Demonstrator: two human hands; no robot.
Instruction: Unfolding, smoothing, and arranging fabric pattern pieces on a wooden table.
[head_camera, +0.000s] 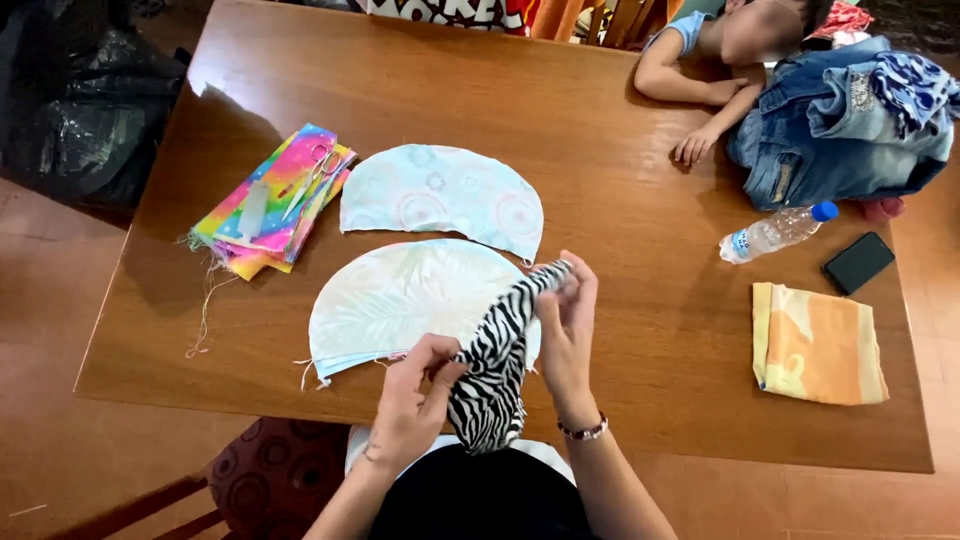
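Observation:
Both my hands hold a piece of zebra-striped fabric (495, 365) above the near edge of the wooden table (620, 250). My left hand (415, 395) pinches its lower end; my right hand (568, 325) grips its upper end near a stack of pale half-round fabric pieces (395, 300). A second pale half-round piece (440, 195) lies just beyond. Farther left, scissors (315, 175) rest on a pile of rainbow-coloured fabric (270, 205).
A folded orange and yellow cloth (815, 345), a dark phone (857, 263) and a plastic water bottle (775, 232) lie at the right. Denim clothes (840, 120) are heaped at the far right, beside another person's arm (685, 85). A chair (265, 475) stands at my left.

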